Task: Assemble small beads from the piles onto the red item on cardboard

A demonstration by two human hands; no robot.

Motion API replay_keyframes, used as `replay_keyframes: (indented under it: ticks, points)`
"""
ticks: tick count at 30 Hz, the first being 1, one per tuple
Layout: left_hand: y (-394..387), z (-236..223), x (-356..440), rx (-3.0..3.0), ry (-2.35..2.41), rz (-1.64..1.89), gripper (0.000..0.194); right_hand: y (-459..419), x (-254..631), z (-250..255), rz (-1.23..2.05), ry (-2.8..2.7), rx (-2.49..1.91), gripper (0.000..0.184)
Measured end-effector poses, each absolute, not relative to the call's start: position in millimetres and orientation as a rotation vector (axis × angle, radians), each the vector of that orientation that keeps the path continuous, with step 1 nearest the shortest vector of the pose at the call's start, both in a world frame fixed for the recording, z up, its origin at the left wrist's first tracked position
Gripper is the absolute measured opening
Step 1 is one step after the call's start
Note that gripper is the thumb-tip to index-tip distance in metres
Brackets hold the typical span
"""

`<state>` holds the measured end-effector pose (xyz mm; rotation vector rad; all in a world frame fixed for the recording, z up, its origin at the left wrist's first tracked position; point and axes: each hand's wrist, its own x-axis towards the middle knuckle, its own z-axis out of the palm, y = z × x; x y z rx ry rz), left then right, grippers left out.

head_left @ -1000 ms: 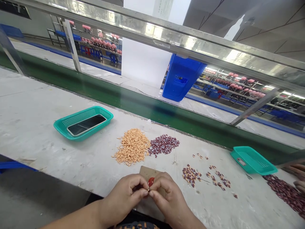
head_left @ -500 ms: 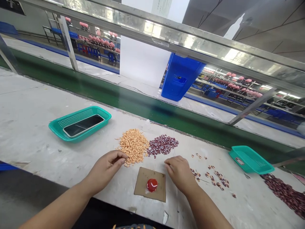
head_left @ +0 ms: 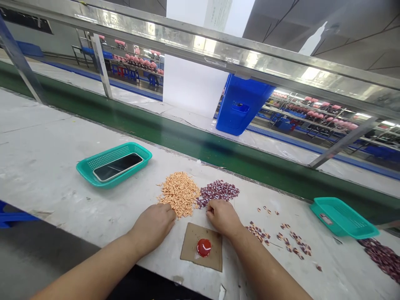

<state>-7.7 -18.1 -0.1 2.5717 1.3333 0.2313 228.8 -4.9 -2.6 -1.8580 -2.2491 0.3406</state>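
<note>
I can't make out a single word or number from where I sit. The paper sign [head_left: 218,12] on the white pillar [head_left: 195,79] is too blurred, and so is the small label [head_left: 326,219] on the teal plastic basket [head_left: 343,218] by the table's [head_left: 46,125] far edge.

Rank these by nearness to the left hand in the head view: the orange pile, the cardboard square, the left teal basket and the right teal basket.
1. orange pile: touching the left hand, ahead and to its right.
2. cardboard square: to the hand's right, at the table's near side.
3. left teal basket: ahead and to the left, with a phone in it.
4. right teal basket: far right.
</note>
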Motion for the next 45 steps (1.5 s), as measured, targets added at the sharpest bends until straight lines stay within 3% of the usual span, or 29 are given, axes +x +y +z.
replay_keyframes:
  ticks: [4,9,14,23,27,30,32,35,39,45]
  points:
    - [-15.6,-1.5,-5.4,2.565,1.337,0.21,0.029,-20.3,226.6,12.4,0.454,-2.14,-1.771,0.015]
    - [-22.1,9.0,-2.5,2.466,1.357,0.287,0.02,-56.4,203.7,27.3,0.759,-1.981,-1.622,0.01]
    - [-42.8,16.6,5.7,1.778,1.034,0.548,0.006,-86.7,176.3,15.4,1.436,-1.475,-1.184,0.013]
    - [-67.1,7.6,6.7,1.141,0.769,0.35,0.011,-116.0,175.5,3.2,1.751,-1.265,-0.986,0.029]
    - [-75.9,-2.3,14.1,1.091,0.785,0.314,0.01,-118.6,188.9,-0.8,1.657,-1.419,-1.084,0.021]
    - [-79.2,-5.5,18.3,1.034,0.807,0.394,0.011,-111.4,205.3,2.6,1.134,-1.639,-1.425,0.008]
    - [-79.5,-5.4,20.0,0.989,0.809,0.457,0.013,-105.5,213.4,5.3,0.783,-1.782,-1.579,0.011]
    - [-79.4,-4.1,22.0,0.927,0.82,0.52,0.013,-99.5,216.5,6.5,0.538,-1.964,-1.657,0.016]
    - [-80.2,-4.6,25.0,0.879,0.831,0.569,0.014,-98.3,210.9,5.0,0.494,-2.007,-1.667,0.016]
    - [-81.2,-8.0,28.5,0.86,0.79,0.626,0.018,-103.7,200.2,2.6,0.794,-1.723,-1.449,0.011]
